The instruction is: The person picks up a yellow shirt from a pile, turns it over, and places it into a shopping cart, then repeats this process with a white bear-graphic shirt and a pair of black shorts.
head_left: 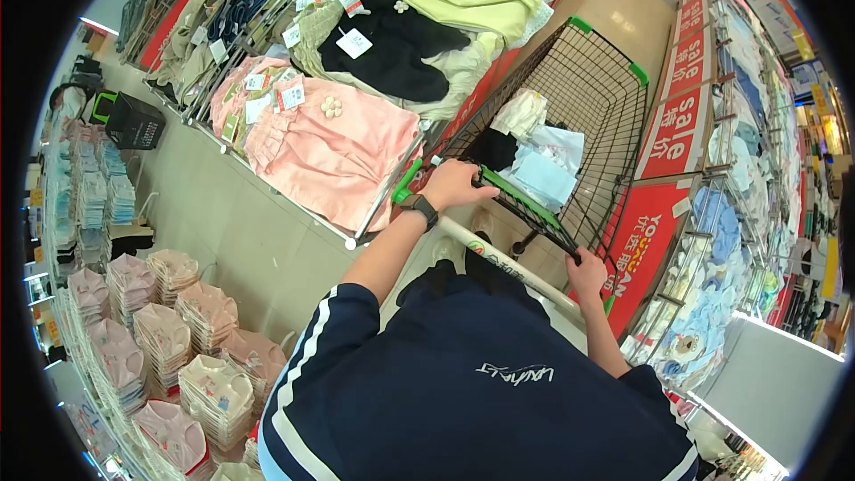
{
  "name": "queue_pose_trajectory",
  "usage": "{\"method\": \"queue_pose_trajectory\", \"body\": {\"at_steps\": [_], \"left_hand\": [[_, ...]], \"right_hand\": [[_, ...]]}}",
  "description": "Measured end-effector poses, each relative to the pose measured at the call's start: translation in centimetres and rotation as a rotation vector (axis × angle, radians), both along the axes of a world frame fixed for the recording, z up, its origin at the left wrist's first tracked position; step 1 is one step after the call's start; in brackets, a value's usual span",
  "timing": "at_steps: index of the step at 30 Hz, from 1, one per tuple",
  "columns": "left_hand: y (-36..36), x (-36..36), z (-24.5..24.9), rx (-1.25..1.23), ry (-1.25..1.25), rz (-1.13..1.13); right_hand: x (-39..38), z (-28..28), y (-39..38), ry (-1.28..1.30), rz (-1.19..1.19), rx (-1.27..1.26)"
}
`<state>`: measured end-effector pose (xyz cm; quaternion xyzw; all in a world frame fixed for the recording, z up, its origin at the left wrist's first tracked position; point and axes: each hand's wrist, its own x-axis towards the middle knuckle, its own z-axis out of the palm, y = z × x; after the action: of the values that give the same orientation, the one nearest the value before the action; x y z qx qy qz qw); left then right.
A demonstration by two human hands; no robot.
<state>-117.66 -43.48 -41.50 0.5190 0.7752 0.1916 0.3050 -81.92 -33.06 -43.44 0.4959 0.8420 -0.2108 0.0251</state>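
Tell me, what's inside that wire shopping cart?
Folded clothes lie in the cart: a cream piece, light blue ones and a black one. Whatever lies beneath them is covered. The left hand and right hand grip its near end.

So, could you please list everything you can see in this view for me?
cart: one, black wire with green trim, in the aisle ahead
folded clothes: several, white, pale blue and black, inside the cart
pink garment: one, pink, left of the cart
black garment: one, black, beyond the pink garment
sale signs: several, red with white lettering, right of the cart
folded stacks: many, pink and cream, lower left
basket: one, black, far left
watch: one, black, on the left wrist
left hand: one, gripping the cart's rear edge
right hand: one, gripping the cart's rear edge
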Motion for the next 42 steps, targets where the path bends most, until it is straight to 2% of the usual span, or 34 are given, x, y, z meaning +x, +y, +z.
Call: {"method": "queue_pose_trajectory", "body": {"at_steps": [14, 25, 32, 34, 42], "left_hand": [[8.9, -3.6, -1.4, -0.029, 0.054, -0.07], [15.9, -5.5, -2.4, -0.084, 0.051, -0.091], [18.9, -6.3, -3.9, -0.038, 0.058, -0.111], [19.2, -6.3, -3.9, 0.052, 0.065, -0.077], [20.8, -7.2, -5.1, 0.0, 0.065, -0.076]], "right_hand": [[-3.0, -1.3, 7.3, 0.066, -0.019, 0.013], [-5.0, -1.9, 13.7, 0.007, -0.042, -0.03], [-5.9, -2.2, 16.8, 0.013, -0.036, -0.005], [-6.5, -2.0, 17.4, -0.014, -0.085, -0.041], [-7.2, -3.1, 19.1, -0.048, -0.054, -0.016]]}}
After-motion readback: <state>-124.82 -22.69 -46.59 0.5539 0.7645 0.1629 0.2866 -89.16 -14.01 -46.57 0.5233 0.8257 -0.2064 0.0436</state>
